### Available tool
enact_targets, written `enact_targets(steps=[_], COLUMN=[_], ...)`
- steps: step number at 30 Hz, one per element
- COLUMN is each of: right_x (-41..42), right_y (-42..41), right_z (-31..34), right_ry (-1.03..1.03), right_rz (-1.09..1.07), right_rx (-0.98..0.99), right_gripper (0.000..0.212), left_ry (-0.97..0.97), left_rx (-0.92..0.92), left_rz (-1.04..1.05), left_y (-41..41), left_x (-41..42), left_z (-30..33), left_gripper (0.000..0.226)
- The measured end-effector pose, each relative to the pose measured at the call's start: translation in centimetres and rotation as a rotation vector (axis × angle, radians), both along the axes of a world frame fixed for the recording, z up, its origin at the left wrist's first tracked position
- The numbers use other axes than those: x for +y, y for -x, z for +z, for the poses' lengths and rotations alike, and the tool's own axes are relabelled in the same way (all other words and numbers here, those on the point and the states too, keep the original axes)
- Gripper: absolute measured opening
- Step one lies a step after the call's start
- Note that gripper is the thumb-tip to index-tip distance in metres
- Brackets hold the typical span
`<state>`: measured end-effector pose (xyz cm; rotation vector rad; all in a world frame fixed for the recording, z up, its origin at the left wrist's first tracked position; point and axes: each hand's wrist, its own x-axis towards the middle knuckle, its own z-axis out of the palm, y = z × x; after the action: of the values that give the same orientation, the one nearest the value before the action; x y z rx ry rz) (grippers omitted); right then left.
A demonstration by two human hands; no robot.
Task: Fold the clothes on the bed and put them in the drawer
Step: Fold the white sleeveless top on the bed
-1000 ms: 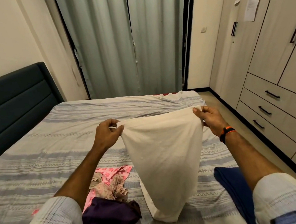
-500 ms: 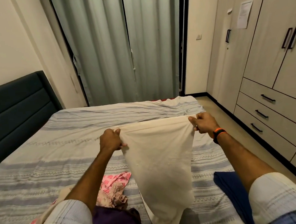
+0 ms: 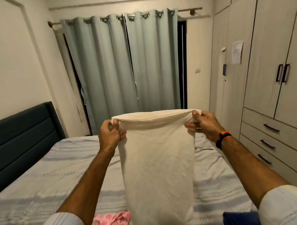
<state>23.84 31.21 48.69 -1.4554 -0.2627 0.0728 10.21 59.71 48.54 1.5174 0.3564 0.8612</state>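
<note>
The cream cloth (image 3: 158, 165) now hangs higher than a second ago, lifted clear above the bed (image 3: 42, 186), its top edge level with the curtain's (image 3: 121, 64) foot. The left hand (image 3: 110, 134) and right hand (image 3: 205, 123) each pinch an upper corner, stretched apart, while a pink garment (image 3: 111, 223) lies below

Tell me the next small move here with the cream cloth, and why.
Probably lower the cream cloth flat onto the bed to fold it. The left hand and right hand each pinch a top corner, so it hangs in the air, and the drawers are closed.
</note>
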Motion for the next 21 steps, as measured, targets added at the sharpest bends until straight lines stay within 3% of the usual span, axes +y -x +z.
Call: enact_targets(steps=[6,9,21], right_x=[0.0,-0.2,-0.8], right_y=[-1.0,-0.9,1.0], right_z=[8.5,11.3,16.2], right_ry=[-0.078,-0.124,-0.127], right_rz=[-0.039,-0.042,-0.031], right_rx=[-0.121,-0.174,-0.259], right_gripper=[0.038,0.034,0.031], left_ry=[-0.061,-0.116,-0.184], left_rx=[-0.145,-0.182,-0.189], left_rz=[0.007,0.037,0.093], left_y=[-0.8,-0.6,-0.1], left_x=[-0.4,-0.3,-0.4], left_z=[9.1,11.9,16.2], left_gripper=[0.013,0.018,0.021])
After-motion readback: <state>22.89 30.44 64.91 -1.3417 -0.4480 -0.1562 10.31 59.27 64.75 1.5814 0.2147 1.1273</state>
